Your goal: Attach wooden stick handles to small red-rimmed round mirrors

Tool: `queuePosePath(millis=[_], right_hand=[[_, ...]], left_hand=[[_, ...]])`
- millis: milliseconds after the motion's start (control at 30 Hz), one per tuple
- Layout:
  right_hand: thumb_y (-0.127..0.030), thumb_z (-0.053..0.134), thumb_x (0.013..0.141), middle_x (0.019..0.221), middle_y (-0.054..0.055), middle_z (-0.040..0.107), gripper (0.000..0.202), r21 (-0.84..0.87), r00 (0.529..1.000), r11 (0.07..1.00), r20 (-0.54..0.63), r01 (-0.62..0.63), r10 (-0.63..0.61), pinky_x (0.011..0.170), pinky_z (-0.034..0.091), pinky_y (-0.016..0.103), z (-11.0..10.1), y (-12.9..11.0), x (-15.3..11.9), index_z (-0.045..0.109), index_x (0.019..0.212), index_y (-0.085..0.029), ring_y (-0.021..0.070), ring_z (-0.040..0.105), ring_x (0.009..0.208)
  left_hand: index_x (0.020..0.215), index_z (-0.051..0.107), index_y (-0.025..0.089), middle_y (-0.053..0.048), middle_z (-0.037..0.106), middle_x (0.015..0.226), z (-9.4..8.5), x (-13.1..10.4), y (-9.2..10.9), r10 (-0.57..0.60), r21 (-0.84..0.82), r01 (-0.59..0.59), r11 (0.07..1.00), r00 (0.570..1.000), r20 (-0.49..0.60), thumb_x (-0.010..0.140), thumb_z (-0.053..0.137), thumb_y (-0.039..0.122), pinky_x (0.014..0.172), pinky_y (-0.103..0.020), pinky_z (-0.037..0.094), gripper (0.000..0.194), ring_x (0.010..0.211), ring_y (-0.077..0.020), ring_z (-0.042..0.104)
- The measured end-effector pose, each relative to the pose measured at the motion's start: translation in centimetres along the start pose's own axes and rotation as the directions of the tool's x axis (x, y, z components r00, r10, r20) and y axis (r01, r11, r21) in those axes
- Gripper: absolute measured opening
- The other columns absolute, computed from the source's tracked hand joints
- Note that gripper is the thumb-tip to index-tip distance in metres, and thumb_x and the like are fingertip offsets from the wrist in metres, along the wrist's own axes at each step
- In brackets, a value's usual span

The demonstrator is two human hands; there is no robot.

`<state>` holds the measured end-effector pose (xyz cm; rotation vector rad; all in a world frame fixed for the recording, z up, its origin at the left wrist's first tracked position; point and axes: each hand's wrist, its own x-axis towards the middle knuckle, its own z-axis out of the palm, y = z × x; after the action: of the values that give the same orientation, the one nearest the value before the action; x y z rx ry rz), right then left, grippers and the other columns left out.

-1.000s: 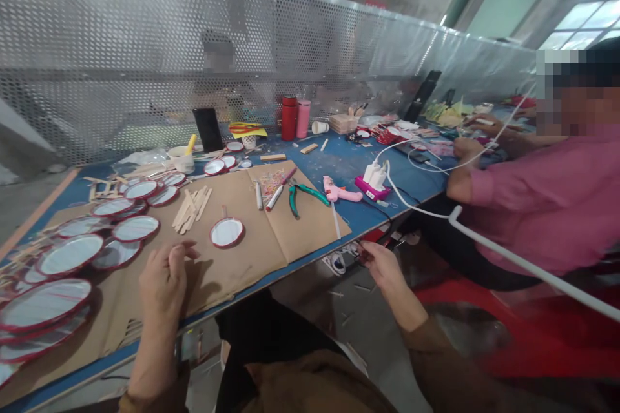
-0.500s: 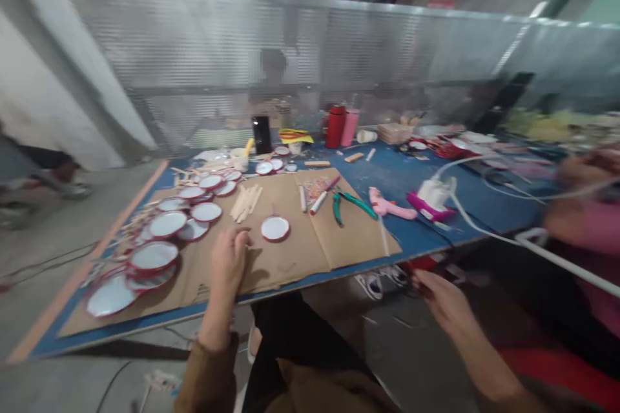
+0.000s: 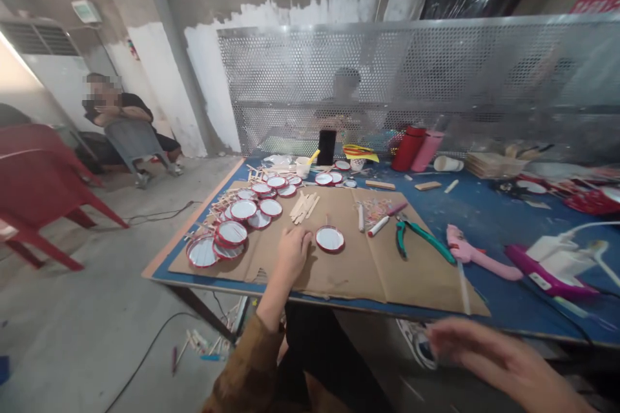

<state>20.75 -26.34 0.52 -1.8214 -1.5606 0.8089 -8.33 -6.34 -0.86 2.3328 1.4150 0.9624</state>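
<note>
My left hand (image 3: 293, 251) rests on the cardboard (image 3: 353, 277) with its fingers curled; whether it holds anything is hidden. Just right of it lies a round white disc with a red rim (image 3: 330, 239), a small stick at its top. Wooden sticks (image 3: 304, 206) lie beyond my fingertips. My right hand (image 3: 477, 348), smeared by motion, hangs in front of the table's near edge at the lower right, touching nothing visible. Several more red-rimmed discs (image 3: 231, 232) are piled to the left. Green-handled pliers (image 3: 429, 239) and a pink glue gun (image 3: 482, 259) lie to the right.
A purple power strip (image 3: 552, 274) with white plugs sits at the right. Red and pink bottles, a phone (image 3: 327, 147) and cups stand along the back by a perforated metal screen (image 3: 290, 77). A person sits on a chair at the far left, near red chairs (image 3: 53, 187).
The view has swung left, bringing the chairs and seated person in. My right hand has risen nearer the table edge. My left hand stays beside the single disc.
</note>
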Motion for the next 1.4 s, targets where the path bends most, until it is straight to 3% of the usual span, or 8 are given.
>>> queuePosePath(millis=[133,233,333,767,900,1067,1233,1400], right_hand=[[-0.047,0.052,0.079,0.103,0.006,0.069,0.035,-0.206,0.965,0.945,-0.002,0.255,-0.261,0.081,0.052,0.031,1.3,-6.6,7.1,0.065,0.102,-0.025,0.0223,0.065,0.092],[-0.041,0.053,0.080,0.115,0.009,0.062,0.038,-0.378,0.892,0.825,0.007,0.421,-0.452,0.089,0.047,0.036,3.7,-8.0,12.1,0.059,0.112,-0.021,0.0248,0.059,0.106],[-0.040,0.061,0.074,0.118,0.015,0.060,0.051,-0.508,0.885,0.742,0.092,0.436,-0.457,0.089,0.044,0.043,5.8,-8.3,15.5,0.053,0.119,-0.017,0.0301,0.057,0.108],[-0.044,0.069,0.063,0.115,0.015,0.061,0.087,-0.502,0.944,0.803,0.104,0.322,-0.314,0.085,0.041,0.040,8.9,-9.1,17.4,0.034,0.138,-0.016,0.0314,0.057,0.105],[-0.050,0.063,0.066,0.114,0.016,0.062,0.078,-0.504,0.935,0.799,0.053,0.327,-0.350,0.081,0.045,0.040,7.4,-7.8,18.1,0.043,0.132,-0.015,0.0314,0.060,0.102],[-0.031,0.045,0.080,0.085,0.007,0.069,0.021,-0.564,0.929,0.770,-0.012,0.298,-0.369,0.069,0.044,0.031,2.7,-7.1,18.3,0.063,0.083,-0.020,0.0221,0.063,0.079],[-0.033,0.044,0.084,0.071,0.005,0.068,0.025,-0.683,0.959,0.730,-0.221,-0.023,-0.177,0.059,0.036,0.027,-1.8,-6.8,17.9,0.062,0.071,-0.021,0.0200,0.062,0.068],[-0.043,0.036,0.090,0.079,0.008,0.070,0.042,-0.719,0.948,0.654,-0.317,-0.234,-0.009,0.055,0.030,0.027,-3.6,-6.2,17.8,0.066,0.073,-0.020,0.0211,0.062,0.073]], left_hand=[[0.090,0.065,0.019,-0.005,0.069,0.090,0.1,0.1,0.3,0.028,-0.010,-0.028,1.000,0.999,0.036,0.093,0.039,0.026,0.082,-0.032,0.040,0.027,0.087,-0.0195,0.056],[0.103,0.062,0.020,-0.005,0.068,0.100,0.3,0.0,0.5,0.040,0.011,-0.041,0.999,0.997,0.063,0.092,0.040,0.026,0.086,-0.034,0.041,0.026,0.098,-0.0214,0.053],[0.108,0.059,0.019,-0.006,0.066,0.105,0.4,-0.1,0.5,0.065,0.041,-0.068,0.997,0.995,0.073,0.094,0.036,0.026,0.091,-0.036,0.040,0.028,0.105,-0.0218,0.051],[0.114,0.053,0.019,-0.007,0.063,0.111,-0.3,-0.3,1.2,-0.004,-0.013,0.005,1.000,0.995,0.102,0.093,0.038,0.027,0.090,-0.039,0.040,0.027,0.108,-0.0232,0.049],[0.114,0.052,0.016,-0.009,0.064,0.108,-0.3,-0.2,1.2,-0.041,0.020,0.039,0.999,0.995,0.091,0.094,0.036,0.026,0.085,-0.036,0.043,0.027,0.097,-0.0219,0.053],[0.095,0.057,0.016,-0.009,0.065,0.095,-0.2,0.0,1.1,-0.059,0.076,0.049,0.996,0.988,0.141,0.092,0.040,0.024,0.077,-0.033,0.043,0.019,0.089,-0.0228,0.054],[0.092,0.058,0.018,-0.009,0.066,0.090,-0.6,1.2,0.0,-0.050,0.072,0.036,0.997,0.979,0.200,0.091,0.040,0.021,0.075,-0.032,0.042,0.019,0.087,-0.0230,0.056],[0.097,0.059,0.020,-0.008,0.067,0.088,-0.6,2.2,-1.9,-0.078,-0.060,0.089,0.994,0.984,0.160,0.088,0.042,0.024,0.073,-0.031,0.044,0.020,0.086,-0.0216,0.059]])
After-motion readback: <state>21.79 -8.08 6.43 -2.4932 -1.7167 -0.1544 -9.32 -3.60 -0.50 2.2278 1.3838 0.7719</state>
